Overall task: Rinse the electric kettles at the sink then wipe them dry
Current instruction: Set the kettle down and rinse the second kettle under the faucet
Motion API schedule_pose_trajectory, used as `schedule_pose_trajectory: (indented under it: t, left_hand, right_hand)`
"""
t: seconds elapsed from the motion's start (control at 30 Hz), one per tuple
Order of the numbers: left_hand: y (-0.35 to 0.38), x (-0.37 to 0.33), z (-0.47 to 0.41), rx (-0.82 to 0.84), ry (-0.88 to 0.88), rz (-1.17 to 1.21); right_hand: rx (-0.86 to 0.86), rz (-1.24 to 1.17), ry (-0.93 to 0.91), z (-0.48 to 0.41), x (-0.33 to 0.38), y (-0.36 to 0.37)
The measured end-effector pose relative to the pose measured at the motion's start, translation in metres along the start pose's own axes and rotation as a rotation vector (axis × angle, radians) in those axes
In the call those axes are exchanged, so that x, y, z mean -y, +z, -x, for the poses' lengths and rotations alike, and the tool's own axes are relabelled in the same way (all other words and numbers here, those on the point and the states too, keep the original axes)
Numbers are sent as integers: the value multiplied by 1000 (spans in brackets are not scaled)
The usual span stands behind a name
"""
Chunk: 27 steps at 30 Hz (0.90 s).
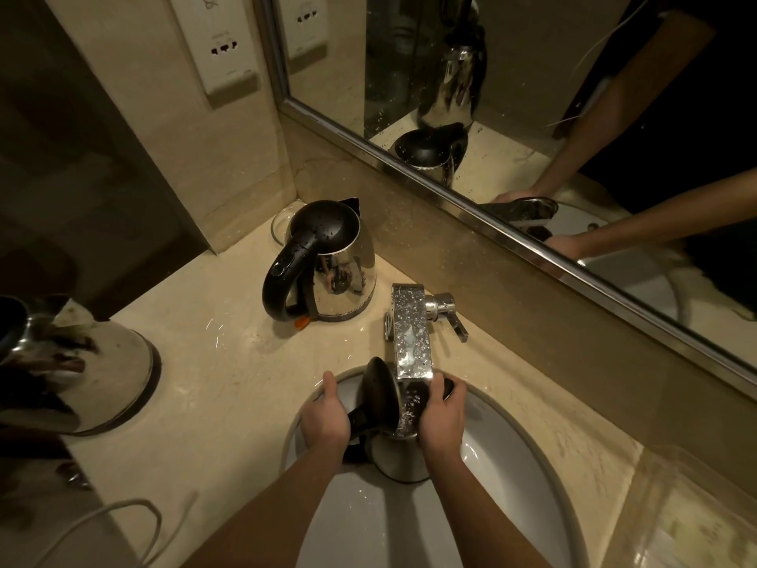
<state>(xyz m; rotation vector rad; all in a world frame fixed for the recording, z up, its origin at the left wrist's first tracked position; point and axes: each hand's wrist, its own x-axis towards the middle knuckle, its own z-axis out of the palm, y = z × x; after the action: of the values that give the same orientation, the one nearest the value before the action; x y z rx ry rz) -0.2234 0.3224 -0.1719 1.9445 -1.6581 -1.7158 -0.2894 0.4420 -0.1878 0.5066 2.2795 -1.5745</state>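
Under faucet [411, 334], left hand [325, 420] grips kettle [399, 459] handle, right hand [442, 418] clasps its rim

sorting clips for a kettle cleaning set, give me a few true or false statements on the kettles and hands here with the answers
1. The held kettle is over the sink with its lid open. True.
2. The left hand is empty. False: it grips the held kettle's black handle.
3. The second kettle stands on the counter, lid shut. True.
4. The right hand is turning the tap lever. False: it holds the held kettle's body under the tap.
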Motion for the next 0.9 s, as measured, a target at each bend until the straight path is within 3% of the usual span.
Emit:
schedule_pose_trajectory:
  t: [0.9]
  left_hand:
    - [0, -4, 5, -3, -8, -13]
  right_hand:
    - [-5, 6, -7, -1, 0, 0]
